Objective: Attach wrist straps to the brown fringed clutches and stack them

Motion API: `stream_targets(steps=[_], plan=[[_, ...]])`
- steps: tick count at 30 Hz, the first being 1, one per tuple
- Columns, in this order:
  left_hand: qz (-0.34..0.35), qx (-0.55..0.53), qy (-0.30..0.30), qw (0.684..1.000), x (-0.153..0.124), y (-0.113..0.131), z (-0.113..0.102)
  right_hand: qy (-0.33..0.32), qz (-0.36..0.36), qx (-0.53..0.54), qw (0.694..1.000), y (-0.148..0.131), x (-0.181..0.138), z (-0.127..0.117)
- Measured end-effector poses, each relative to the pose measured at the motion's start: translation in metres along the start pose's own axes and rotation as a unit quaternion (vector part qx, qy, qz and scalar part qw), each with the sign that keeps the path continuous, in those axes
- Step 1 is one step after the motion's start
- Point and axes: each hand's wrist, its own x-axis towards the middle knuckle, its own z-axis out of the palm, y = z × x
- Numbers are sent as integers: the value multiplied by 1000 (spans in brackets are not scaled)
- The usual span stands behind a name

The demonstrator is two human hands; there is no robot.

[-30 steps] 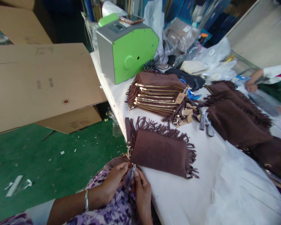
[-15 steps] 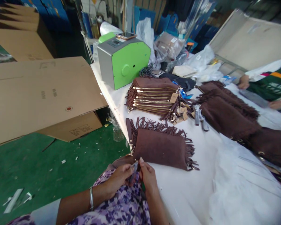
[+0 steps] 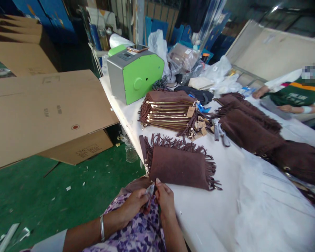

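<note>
My left hand (image 3: 135, 204) is closed on a small dark strip in greyish, shiny wrapping (image 3: 150, 190), held above my lap. Close beside it, my right hand (image 3: 166, 198) pinches at the strip's upper end, by the table edge; what lies between those fingertips is too small to make out. Just beyond both hands, a brown fringed pouch (image 3: 177, 166) lies flat on the white table (image 3: 202, 206). Its strap (image 3: 143, 148) runs along the left side. Brown material (image 3: 136, 184) hangs at the table edge behind my left hand.
Stacked brown pouches (image 3: 170, 112) with gold zips and tags lie farther back, before a green and grey machine (image 3: 143, 77) bearing a phone (image 3: 138, 48). More brown bags (image 3: 252, 129) cover the right side. Cardboard boxes (image 3: 52, 108) stand left. Another person's hand (image 3: 261, 91) is at far right.
The view has shifted slightly, so the scene sits a little lower and farther left. Both hands keep nearly the same hold, with only small finger movement around the wrapped strip.
</note>
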Motion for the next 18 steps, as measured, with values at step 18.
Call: stream_targets(steps=[18], plan=[[385,702,115,589,91,97,10,181,-93,-109,973,-86,82,-109]])
